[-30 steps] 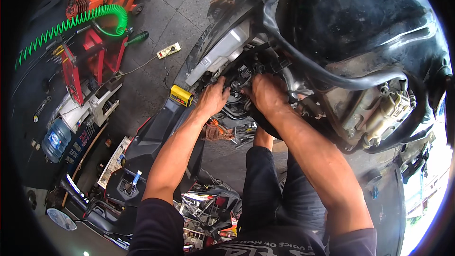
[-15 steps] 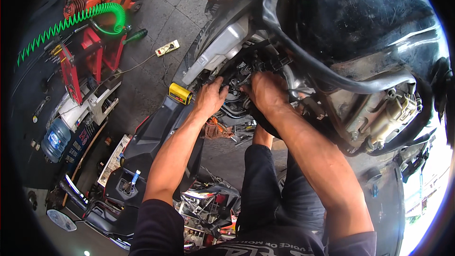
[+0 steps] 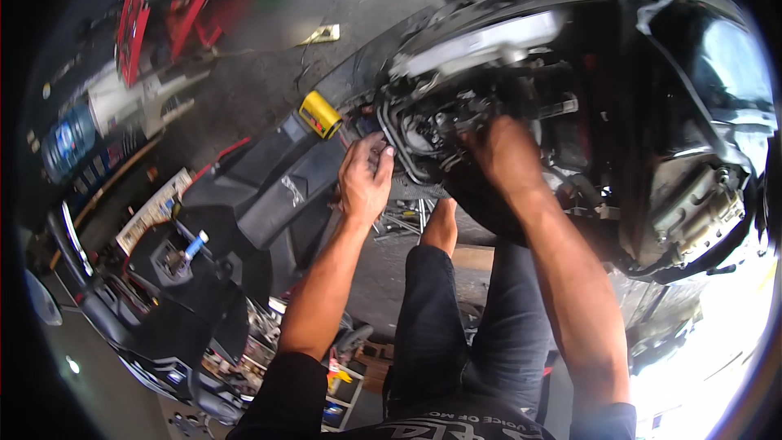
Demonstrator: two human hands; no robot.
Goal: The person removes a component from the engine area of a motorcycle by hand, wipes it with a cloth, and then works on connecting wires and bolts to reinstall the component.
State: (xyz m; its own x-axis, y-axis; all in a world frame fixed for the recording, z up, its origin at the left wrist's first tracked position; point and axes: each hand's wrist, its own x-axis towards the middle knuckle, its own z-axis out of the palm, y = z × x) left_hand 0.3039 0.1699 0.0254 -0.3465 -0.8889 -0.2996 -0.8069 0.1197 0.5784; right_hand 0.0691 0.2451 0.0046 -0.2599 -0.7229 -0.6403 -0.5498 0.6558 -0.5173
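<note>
A motor scooter with its engine bay (image 3: pixel 456 118) exposed is in front of me. My left hand (image 3: pixel 365 178) is at the bay's near left edge, beside a bent metal tube (image 3: pixel 391 134). Its fingers are loosely curled, with the thumb apart from them, and nothing shows between them. My right hand (image 3: pixel 507 155) reaches down into the bay among dark engine parts. Motion blurs it, and its fingertips are hidden, so whatever they touch cannot be made out. A long silvery cover (image 3: pixel 489 42) lies along the bay's far side.
A yellow box (image 3: pixel 319 115) rests on the scooter's dark floorboard panel, left of my left hand. Beyond it a power strip (image 3: pixel 326 33) lies on the floor. Metal tools (image 3: pixel 403 218) lie below the bay. Red stands (image 3: pixel 134 28) and a blue water bottle (image 3: pixel 69 143) are at left.
The view has swung, so the scooter sits farther right. My left hand has drawn back from the engine parts to the bay's edge. The right hand stays in the bay.
</note>
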